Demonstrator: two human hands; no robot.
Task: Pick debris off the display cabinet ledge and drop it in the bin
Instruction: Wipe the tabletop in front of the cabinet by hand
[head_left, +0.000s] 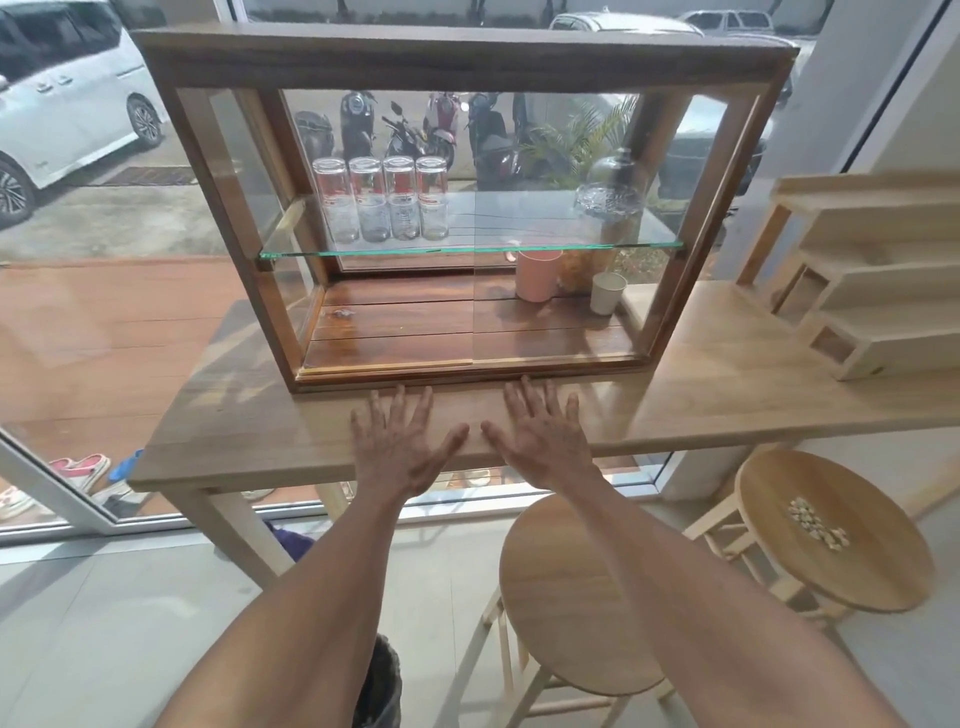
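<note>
A wooden display cabinet (467, 57) with glass panes stands on a light wooden table (234, 431). My left hand (400, 441) and my right hand (543, 439) lie flat, palms down, fingers spread, on the table just in front of the cabinet's bottom ledge (467, 375). Both hold nothing. A small speck of debris (343, 313) lies on the cabinet's dark wooden floor at the left. A dark bin (382, 686) stands on the floor below, partly hidden by my left forearm.
Inside the cabinet are several upturned glasses (382, 200) on a glass shelf, a pink cup (537, 275) and a white cup (607, 293). Two round stools (561, 597) stand at the right, one with small pieces (818, 522) on it. A stepped wooden rack (878, 275) sits far right.
</note>
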